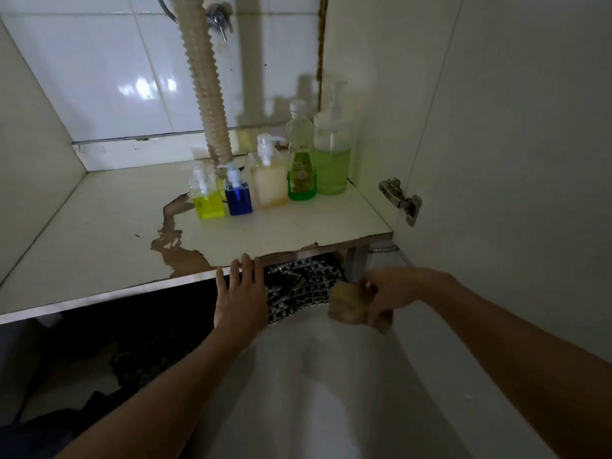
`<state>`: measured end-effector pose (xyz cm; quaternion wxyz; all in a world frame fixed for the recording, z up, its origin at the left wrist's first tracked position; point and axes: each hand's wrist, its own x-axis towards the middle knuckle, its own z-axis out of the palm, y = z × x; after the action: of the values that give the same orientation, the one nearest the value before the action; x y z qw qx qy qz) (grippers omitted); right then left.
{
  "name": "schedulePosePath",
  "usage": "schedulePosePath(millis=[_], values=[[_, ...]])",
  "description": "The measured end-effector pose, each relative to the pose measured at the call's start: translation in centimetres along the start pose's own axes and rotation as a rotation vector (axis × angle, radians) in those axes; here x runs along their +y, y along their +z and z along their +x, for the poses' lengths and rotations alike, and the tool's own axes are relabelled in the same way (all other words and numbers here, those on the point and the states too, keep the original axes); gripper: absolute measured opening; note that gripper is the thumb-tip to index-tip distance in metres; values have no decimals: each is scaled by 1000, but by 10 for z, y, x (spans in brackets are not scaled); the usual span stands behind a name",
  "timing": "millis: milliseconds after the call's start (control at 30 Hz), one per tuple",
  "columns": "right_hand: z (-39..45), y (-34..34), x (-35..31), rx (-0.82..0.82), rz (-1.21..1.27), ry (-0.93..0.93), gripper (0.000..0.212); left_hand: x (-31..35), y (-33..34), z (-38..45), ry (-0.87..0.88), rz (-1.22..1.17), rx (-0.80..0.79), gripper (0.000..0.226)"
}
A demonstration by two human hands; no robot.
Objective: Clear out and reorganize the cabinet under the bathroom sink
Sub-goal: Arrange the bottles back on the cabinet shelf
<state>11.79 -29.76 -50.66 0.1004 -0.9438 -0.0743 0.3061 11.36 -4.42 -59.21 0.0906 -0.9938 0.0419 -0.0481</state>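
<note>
Your left hand (240, 293) rests against the front edge of the cabinet shelf (99, 246), fingers (246, 265) straight and close together, the tips lying over the edge just right of the spot where the white surface has peeled away to brown. It holds nothing. Your right hand (390, 293) is lower and to the right, below the shelf's front corner, and its fingers curl round a tan sponge-like pad (347, 304), pinching it between thumb and fingertips; the pad's exact kind is too blurred to tell.

On the shelf, five bottles stand upright in a row at the back right, near the corrugated drain hose (207, 81) that comes down to the shelf. From left to right: a small pump bottle of yellow liquid (208, 202), a small pump bottle of blue liquid (238, 198) touching it, a larger pump bottle of pale orange liquid (270, 183), a clear capped bottle with a green label (300, 160), and a tall pump bottle of green liquid (331, 157) close to the right wall. The left half of the shelf carries only the peeled patch (175, 236).

A metal valve (218, 19) sits on the tiled back wall beside the hose. The open cabinet door (513, 160) hangs at the right on its hinge (400, 198). Below the shelf edge, between your hands, shows a black-and-white woven thing (298, 286).
</note>
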Motion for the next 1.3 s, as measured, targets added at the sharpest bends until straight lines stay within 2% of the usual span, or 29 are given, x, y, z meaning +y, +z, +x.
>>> schedulePosePath(millis=[167,300,433,600,800,1000,1100,1200,1300], values=[[26,-69,-2,259,-71,-54,75,-3,19,3,44,-1,59,81],[71,-76,6,470,-153,-88,64,-3,37,8,58,-5,149,79],[95,-76,12,510,-214,-57,46,-4,53,14,53,-36,206,75],[118,-81,10,522,-215,-69,45,0,67,17,44,-63,310,87],[134,-76,19,623,-26,-144,51,0,76,19,39,-48,356,89],[132,-76,16,630,207,-165,56,1,65,15,6,-52,258,86],[121,-88,-15,702,341,-157,57,2,51,10,11,-94,96,92],[102,-86,-68,870,614,-244,48,1,15,6,-58,-179,-61,94],[89,-58,-124,939,958,-355,39,-19,-27,2,-32,-180,-239,85]])
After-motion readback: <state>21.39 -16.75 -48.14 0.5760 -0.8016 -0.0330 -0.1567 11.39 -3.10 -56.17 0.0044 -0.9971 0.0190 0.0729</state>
